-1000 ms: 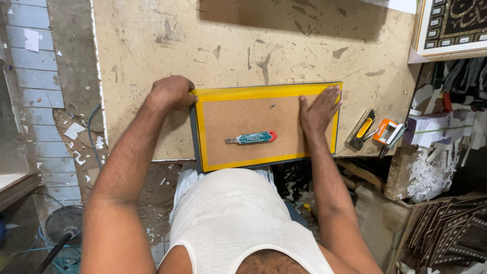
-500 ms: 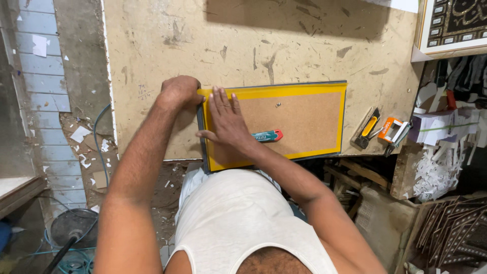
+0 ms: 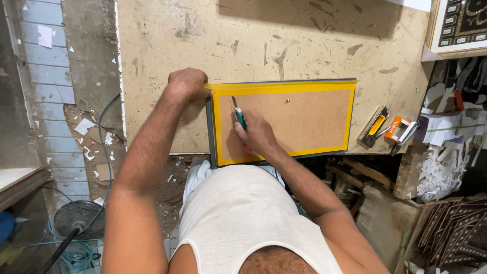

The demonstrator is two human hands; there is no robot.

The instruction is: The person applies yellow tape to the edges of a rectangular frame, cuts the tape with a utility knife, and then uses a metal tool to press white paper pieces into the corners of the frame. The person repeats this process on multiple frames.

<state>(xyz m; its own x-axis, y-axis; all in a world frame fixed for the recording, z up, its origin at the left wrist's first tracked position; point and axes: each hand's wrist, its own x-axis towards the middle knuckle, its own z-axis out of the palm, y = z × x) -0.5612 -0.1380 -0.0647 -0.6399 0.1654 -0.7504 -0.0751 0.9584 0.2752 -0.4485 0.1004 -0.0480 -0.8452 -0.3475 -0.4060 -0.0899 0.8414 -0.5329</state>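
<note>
Down on the backing board, the right hand (image 3: 258, 134) is wrapped around a teal-handled utility knife (image 3: 240, 119), and the tool's tip points up toward the taped top edge. You can see the fingers curled tight on the handle, with a bit of red showing under the palm. That hand sits on the left part of the brown backing board (image 3: 294, 119), just inside the yellow tape border (image 3: 281, 87) that runs all the way round it.

Over at the top left corner, the left hand (image 3: 186, 83) is balled into a fist, knuckles up, pressed right where the yellow tape meets the corner. Whether it pinches anything, I can't tell from here. A dark grey frame edge (image 3: 209, 129) peeks out along the left side of the tape.

All of it lies flat on a scuffed, pale worktable (image 3: 284, 40), near its front edge, right in front of the person's white vest.

Off to the right, well apart from the hands, a yellow-and-black hand tool (image 3: 374, 126) lies at the table's edge, with an orange tool (image 3: 398, 129) just beside it. A gold-framed picture (image 3: 459, 25) sits in the top right corner. Paper scraps litter the floor (image 3: 86, 132) on the left.
</note>
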